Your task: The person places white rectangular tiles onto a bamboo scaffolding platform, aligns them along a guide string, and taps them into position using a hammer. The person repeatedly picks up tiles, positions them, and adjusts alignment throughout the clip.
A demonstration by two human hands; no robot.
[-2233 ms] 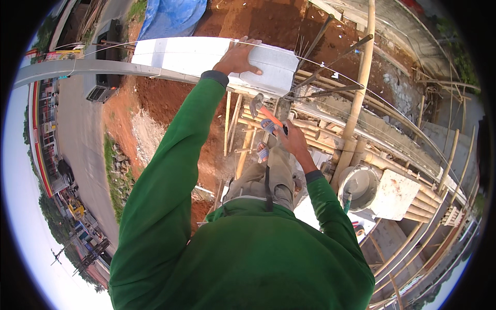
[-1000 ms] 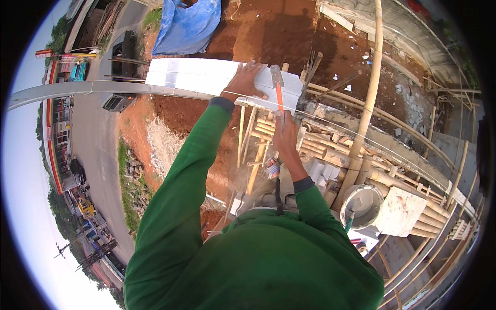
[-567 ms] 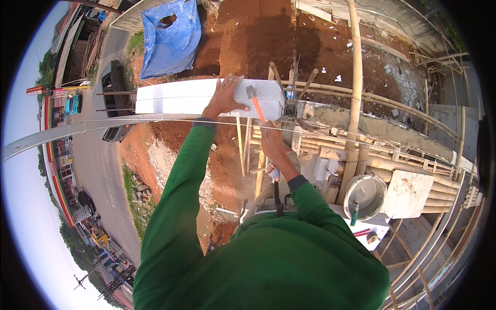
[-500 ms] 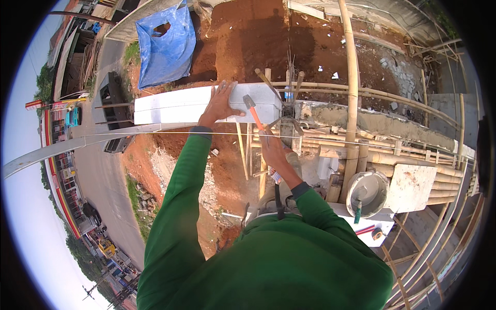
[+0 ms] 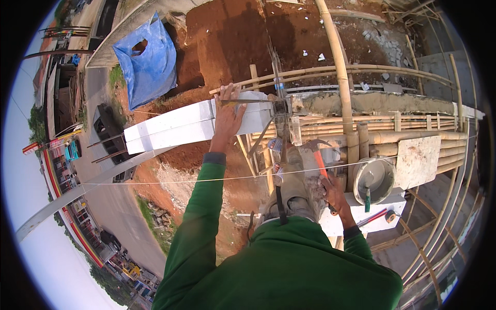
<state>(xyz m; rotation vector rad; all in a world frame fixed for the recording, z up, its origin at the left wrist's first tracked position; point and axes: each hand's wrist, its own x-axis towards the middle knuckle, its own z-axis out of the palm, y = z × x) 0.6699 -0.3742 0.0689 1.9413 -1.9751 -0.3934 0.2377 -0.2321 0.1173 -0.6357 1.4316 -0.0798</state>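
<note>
My left hand (image 5: 228,118) lies on the white block wall (image 5: 170,126), fingers spread, close to its right end. A thin dark strip (image 5: 250,101) crosses at the fingers; whether they touch it I cannot tell. My right hand (image 5: 335,194) is closed around the orange handle of a hammer (image 5: 319,161), held low at my right side, its metal head pointing away from me. The hammer is well apart from the wall. Upright steel bars (image 5: 276,70) stand beyond the wall's right end.
A mortar bucket (image 5: 391,178) with a green-handled trowel (image 5: 367,199) stands at right beside a pale board (image 5: 417,161). Below, a white block (image 5: 330,223) carries a tape roll (image 5: 390,216). Bamboo poles (image 5: 345,98) surround me. A taut string (image 5: 248,177) crosses before me. A blue tarp (image 5: 147,62) hangs far left.
My right hand has carried the hammer from the wall's right end down and right, toward my side. My left hand stays on the blocks. The whole view has tilted and shifted.
</note>
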